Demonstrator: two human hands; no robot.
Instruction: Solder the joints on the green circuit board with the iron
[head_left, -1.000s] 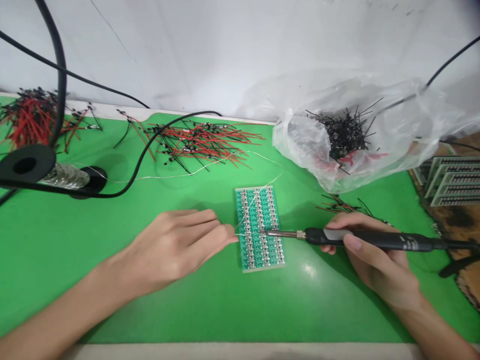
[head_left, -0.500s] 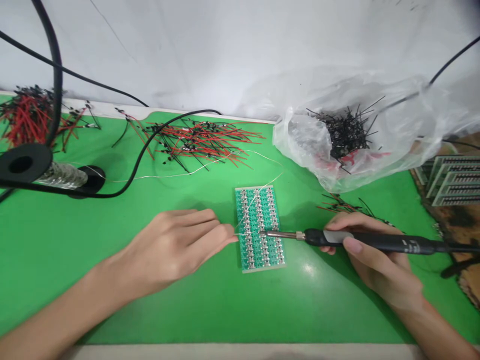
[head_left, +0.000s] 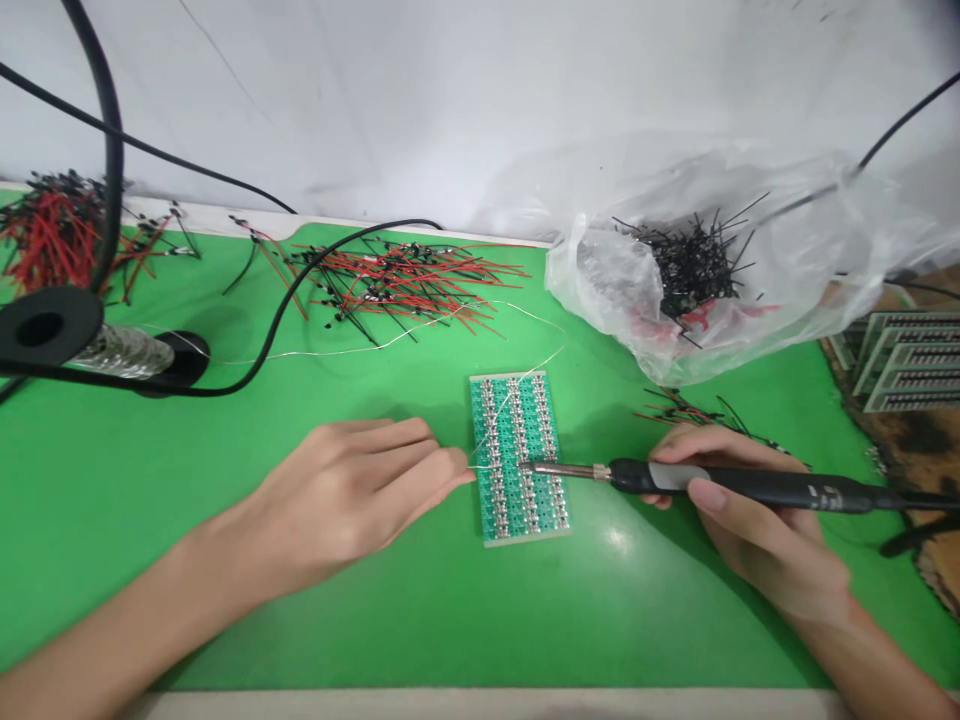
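A green circuit board panel [head_left: 541, 500] with rows of small silvery parts lies flat on the green mat. My left hand [head_left: 360, 490] is at its left edge, fingers pinched on a thin solder wire [head_left: 501, 405]. The wire's short end reaches over the board's left row, while the rest loops above the board and back to a spool. In my right hand [head_left: 750, 510] is a black soldering iron [head_left: 750, 485], gripped like a pen from the right. Its metal tip is over the middle row of the board; whether it touches cannot be made out.
The solder spool [head_left: 131, 352] lies at left, behind a black cable [head_left: 274, 340]. Red and black wire leads [head_left: 405, 280] lie in piles along the back. A clear plastic bag [head_left: 600, 270] holds black pieces. Several boards [head_left: 915, 360] stand at far right on a brown, burnt-looking surface [head_left: 911, 430].
Almost nothing differs. Both hands, the solder wire and the board keep their places; the soldering iron's handle has shifted only very slightly.
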